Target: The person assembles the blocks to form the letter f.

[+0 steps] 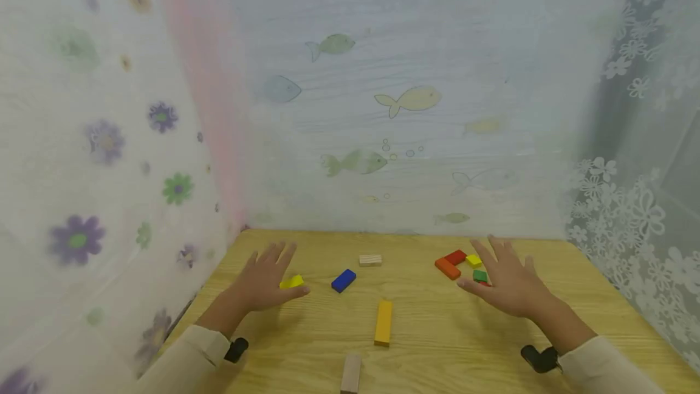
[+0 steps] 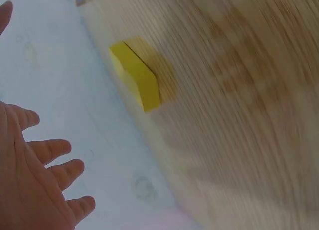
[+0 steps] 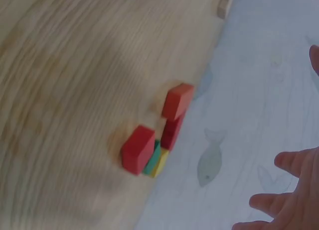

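Fingers spread, my left hand [image 1: 262, 284] is above the left side of the table and holds nothing. Nearest to it is a yellow block [image 1: 295, 281], partly covered by the hand in the head view; its angled shape shows in the left wrist view [image 2: 137, 75]. My right hand [image 1: 511, 284], also spread and holding nothing, is over the right side. By its thumb lie an orange block [image 1: 447, 268], a red block [image 1: 456, 256], a small yellow block [image 1: 473, 261] and a green block [image 1: 479, 276]. Another red block [image 3: 138, 149] sits beside the green one, mostly hidden in the head view.
Between the hands lie a blue block [image 1: 344, 281], a striped pale wooden block [image 1: 370, 261] and a long orange-yellow block [image 1: 384, 323]. A plain wooden block [image 1: 351, 374] is near the front of the wooden table [image 1: 426, 357]. Sheets with fish and flower prints enclose the table.
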`<move>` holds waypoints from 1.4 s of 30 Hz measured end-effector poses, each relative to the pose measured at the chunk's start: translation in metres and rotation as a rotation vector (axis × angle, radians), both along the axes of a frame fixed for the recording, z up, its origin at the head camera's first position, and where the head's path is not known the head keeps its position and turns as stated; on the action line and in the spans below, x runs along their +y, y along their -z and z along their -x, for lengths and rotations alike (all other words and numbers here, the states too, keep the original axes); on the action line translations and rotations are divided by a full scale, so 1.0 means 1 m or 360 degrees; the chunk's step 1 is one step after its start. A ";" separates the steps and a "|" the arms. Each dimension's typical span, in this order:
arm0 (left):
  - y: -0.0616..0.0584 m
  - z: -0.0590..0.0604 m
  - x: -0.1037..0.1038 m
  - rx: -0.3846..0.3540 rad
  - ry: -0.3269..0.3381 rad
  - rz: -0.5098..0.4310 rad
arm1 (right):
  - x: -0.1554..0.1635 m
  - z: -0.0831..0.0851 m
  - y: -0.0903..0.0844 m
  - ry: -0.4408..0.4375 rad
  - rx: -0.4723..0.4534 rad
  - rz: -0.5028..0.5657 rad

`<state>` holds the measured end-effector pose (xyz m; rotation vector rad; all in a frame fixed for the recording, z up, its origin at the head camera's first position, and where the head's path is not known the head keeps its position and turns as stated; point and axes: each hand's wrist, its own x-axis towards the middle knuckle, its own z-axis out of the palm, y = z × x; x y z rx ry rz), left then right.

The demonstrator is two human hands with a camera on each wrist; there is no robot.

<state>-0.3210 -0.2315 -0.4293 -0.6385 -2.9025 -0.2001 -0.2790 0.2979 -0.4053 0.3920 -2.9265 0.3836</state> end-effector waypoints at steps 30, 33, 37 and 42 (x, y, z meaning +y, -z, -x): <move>0.024 -0.021 0.071 -0.1005 0.0563 -0.0812 | -0.079 0.005 0.041 -0.0314 -0.0536 0.1075; 0.026 -0.024 0.077 -0.1029 0.0632 -0.0796 | -0.084 0.006 0.046 -0.0387 -0.0673 0.1170; 0.028 -0.030 0.083 -0.1027 0.0707 -0.0765 | -0.092 0.005 0.052 -0.0445 -0.0822 0.1268; 0.025 -0.038 0.086 -0.1095 0.0694 -0.0729 | -0.108 0.001 0.059 -0.0494 -0.0925 0.1263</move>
